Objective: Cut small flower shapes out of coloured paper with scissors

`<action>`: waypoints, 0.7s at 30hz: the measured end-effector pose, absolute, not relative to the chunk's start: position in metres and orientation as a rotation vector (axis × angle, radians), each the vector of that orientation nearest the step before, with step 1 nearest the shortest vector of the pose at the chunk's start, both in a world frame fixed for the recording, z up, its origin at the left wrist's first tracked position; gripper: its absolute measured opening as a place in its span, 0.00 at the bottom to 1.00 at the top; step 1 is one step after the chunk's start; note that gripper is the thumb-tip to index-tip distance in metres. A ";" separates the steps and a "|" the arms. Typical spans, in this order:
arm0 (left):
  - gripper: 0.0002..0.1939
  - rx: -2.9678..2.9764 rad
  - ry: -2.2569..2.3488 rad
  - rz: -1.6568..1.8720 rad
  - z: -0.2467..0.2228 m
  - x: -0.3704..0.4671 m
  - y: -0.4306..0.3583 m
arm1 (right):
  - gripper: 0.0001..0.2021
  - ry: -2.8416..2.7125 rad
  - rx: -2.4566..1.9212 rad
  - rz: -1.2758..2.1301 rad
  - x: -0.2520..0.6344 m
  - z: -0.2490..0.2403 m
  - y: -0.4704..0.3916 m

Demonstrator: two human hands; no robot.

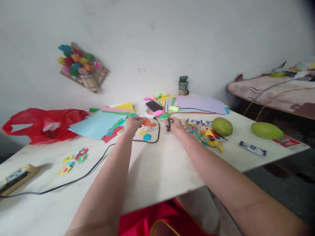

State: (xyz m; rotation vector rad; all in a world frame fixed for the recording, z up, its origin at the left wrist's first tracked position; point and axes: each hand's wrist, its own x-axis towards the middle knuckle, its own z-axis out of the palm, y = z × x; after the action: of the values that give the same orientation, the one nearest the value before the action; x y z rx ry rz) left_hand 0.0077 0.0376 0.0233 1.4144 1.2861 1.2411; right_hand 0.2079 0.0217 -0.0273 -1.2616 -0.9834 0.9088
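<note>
Between the fingertips of my left hand [135,124] is an orange paper circle [147,122]. My right hand [175,124] grips a pair of scissors [168,124] by its dark handles, the blades pointing away from me. Below the left hand's fingers lie a blue paper circle [147,137] and a yellow paper circle [143,133], with a small orange cut-out [154,125] just to the right. Strips of coloured paper [115,130] rest left of my left hand. Beside my right wrist is a heap of paper scraps [205,135].
A black cable [98,161] runs across the table from a power strip [17,178]. Paper flowers [73,161], a red plastic bag [46,123] and blue sheets [94,124] are on the left. Two green fruits [222,127] and a tube [252,148] lie right; a phone [154,105] lies behind.
</note>
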 end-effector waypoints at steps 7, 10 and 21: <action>0.06 1.652 1.467 1.160 0.007 -0.005 0.027 | 0.14 -1.028 -1.267 0.880 0.207 -0.031 0.026; 0.05 1.740 1.409 1.119 0.002 0.000 0.025 | 0.14 -1.037 -1.273 0.875 0.207 -0.028 0.023; 0.05 1.690 1.798 1.383 0.012 -0.021 0.029 | 0.14 -1.107 -1.278 0.901 0.201 -0.018 0.010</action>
State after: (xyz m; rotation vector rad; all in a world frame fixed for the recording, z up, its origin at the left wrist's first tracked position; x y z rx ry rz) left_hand -0.0209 0.0291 0.0117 1.6900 1.7980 1.3830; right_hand 0.2006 0.0100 -0.0179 -1.2778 -1.1071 0.9009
